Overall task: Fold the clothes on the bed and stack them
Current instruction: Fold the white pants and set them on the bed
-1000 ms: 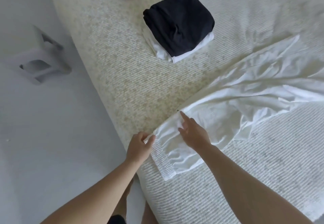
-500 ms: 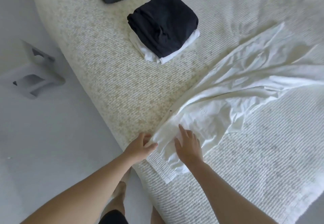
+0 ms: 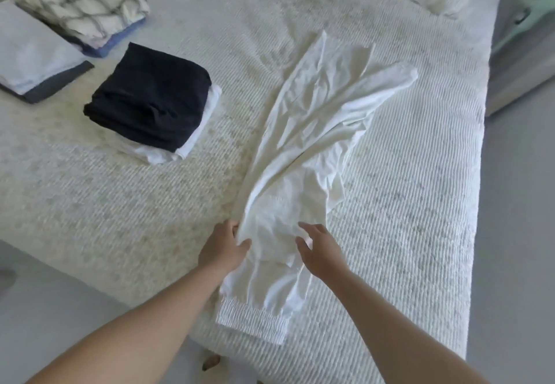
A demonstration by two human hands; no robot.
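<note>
While gripping white garment (image 3: pixel 303 149): left hand (image 3: pixel 222 245); right hand (image 3: pixel 321 248) spread.

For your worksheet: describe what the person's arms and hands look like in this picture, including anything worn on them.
Both forearms are bare to the frame edge: no sleeves, watch, bracelets or gloves show. The left hand and right hand carry no rings that I can see.

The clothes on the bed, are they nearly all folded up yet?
Mostly, it seems. Done: a black folded piece sits on a white one, with two more folded piles, one checked and one pale, beyond. In hand: white trousers lie stretched out and unfolded; the left hand pinches their edge near the waistband, the right hand reaches open above them. Left: fold these and stack them.
</note>
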